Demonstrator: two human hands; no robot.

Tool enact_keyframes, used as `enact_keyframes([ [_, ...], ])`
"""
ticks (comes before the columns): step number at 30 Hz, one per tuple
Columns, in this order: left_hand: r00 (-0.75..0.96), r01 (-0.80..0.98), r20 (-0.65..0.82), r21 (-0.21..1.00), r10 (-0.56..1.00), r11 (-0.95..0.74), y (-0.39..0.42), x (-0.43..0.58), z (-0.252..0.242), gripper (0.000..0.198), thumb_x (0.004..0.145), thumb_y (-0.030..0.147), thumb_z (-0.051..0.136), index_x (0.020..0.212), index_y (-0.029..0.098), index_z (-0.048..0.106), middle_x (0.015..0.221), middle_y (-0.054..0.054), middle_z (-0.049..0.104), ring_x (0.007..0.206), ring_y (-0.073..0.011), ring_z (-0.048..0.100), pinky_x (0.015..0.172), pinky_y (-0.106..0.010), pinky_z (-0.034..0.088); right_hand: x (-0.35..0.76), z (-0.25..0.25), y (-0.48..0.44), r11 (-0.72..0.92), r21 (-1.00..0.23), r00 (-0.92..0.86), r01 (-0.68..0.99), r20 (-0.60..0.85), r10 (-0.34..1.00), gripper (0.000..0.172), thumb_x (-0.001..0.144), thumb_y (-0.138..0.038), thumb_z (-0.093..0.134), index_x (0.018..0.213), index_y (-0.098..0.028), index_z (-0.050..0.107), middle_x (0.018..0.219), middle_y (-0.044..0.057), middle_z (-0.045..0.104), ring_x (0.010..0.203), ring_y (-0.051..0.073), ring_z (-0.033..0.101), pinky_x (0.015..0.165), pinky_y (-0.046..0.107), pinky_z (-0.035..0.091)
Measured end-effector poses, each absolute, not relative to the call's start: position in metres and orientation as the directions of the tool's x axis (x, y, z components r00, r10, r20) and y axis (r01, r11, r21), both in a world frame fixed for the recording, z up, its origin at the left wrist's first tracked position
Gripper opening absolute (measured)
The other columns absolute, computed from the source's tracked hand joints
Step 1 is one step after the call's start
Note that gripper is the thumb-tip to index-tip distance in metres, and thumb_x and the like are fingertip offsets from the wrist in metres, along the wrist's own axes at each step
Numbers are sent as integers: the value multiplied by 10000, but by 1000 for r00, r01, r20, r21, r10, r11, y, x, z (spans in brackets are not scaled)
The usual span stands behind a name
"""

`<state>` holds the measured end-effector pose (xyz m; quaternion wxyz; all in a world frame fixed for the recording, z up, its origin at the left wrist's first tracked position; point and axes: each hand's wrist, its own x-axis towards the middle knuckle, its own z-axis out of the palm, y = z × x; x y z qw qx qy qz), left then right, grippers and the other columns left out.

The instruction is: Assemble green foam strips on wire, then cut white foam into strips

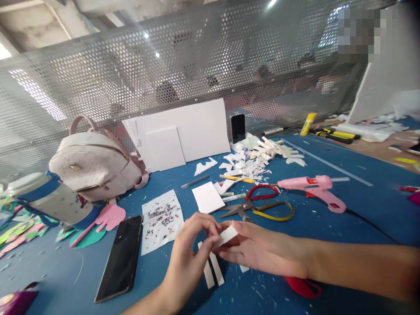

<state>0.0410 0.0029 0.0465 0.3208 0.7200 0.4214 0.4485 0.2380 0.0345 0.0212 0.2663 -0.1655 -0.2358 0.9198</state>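
Observation:
Between my two hands is a small white foam strip (229, 236). My left hand (193, 249) pinches its near-left end with thumb and fingers. My right hand (262, 247) grips the other end, thumb on top. Below them, two narrow white strips (215, 267) lie side by side on the blue table, partly hidden by my left hand. Just beyond my hands sit a square white foam piece (208, 197) and scissors (251, 205) with one red and one yellow handle loop. A pink glue gun (315, 188) lies to the right.
A black phone (120, 258) and a speckled paper sheet (162, 221) lie left. Behind stand a pale backpack (95, 162), a bottle (54, 199), white boards (203, 127) and another phone (238, 127). White scraps (249, 166) are heaped at the back; a yellow glue stick (308, 124) stands right.

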Motion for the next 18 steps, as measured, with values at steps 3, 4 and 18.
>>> enact_keyframes([
  [3,195,207,261,931,945,-300,6,41,47,131,931,194,622,800,194,635,876,-26,653,868,-187,621,807,-294,448,240,17,34,-747,-542,-821,-385,-167,545,447,836,-387,792,1148,-103,642,1072,116,690,1111,224,654,1110,379,387],
  [4,194,194,245,940,950,-282,6,41,47,128,917,203,647,789,190,649,864,-27,659,861,-186,624,805,-291,450,240,16,34,-746,-547,-827,-381,-159,539,442,840,-385,789,1150,-105,642,1090,119,687,1118,225,651,1113,378,382],
  [18,251,266,288,897,924,-352,10,42,49,103,879,162,679,784,199,688,856,-34,679,839,-196,637,778,-318,471,238,18,32,-727,-567,-823,-387,-143,549,335,856,-346,779,1071,-118,661,1094,96,682,1109,200,649,1126,383,374],
])
